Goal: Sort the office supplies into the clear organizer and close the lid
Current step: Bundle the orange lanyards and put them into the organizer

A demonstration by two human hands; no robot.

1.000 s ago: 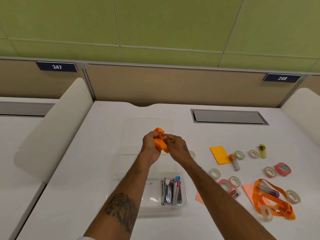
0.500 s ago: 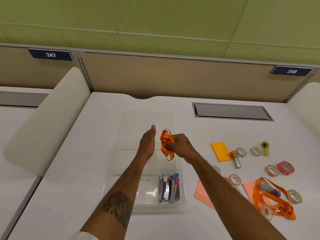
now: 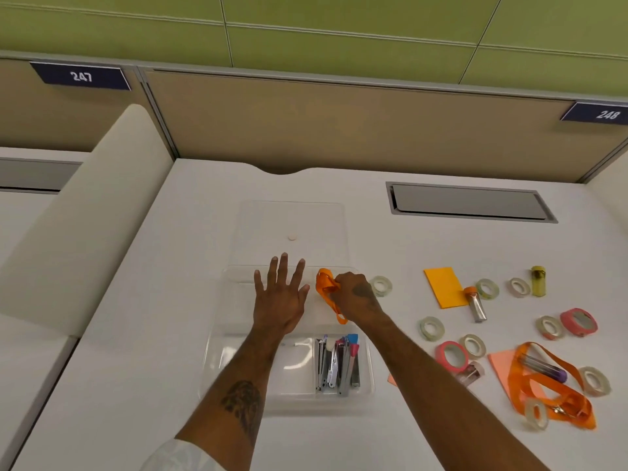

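The clear organizer (image 3: pixel 217 379) lies on the white desk, its clear lid (image 3: pixel 292 219) folded open flat behind it. My right hand (image 3: pixel 353 295) is shut on a bundled orange lanyard (image 3: pixel 324 287) and holds it low over the organizer's far right compartment. My left hand (image 3: pixel 280 297) hovers open with spread fingers over the far middle of the organizer. Several staplers and clips (image 3: pixel 336 363) fill the near right compartment.
To the right lie several tape rolls (image 3: pixel 431 328), two pink rolls (image 3: pixel 452 355), an orange notepad (image 3: pixel 443 286), a silver tube (image 3: pixel 475 304), a yellow vial (image 3: pixel 538 280), a second orange lanyard (image 3: pixel 557 399) on pink paper. A cable hatch (image 3: pixel 469 202) sits at back.
My left hand let go of the orange lanyard and opened flat. My right hand carried the bundle down toward the organizer's far right compartment.
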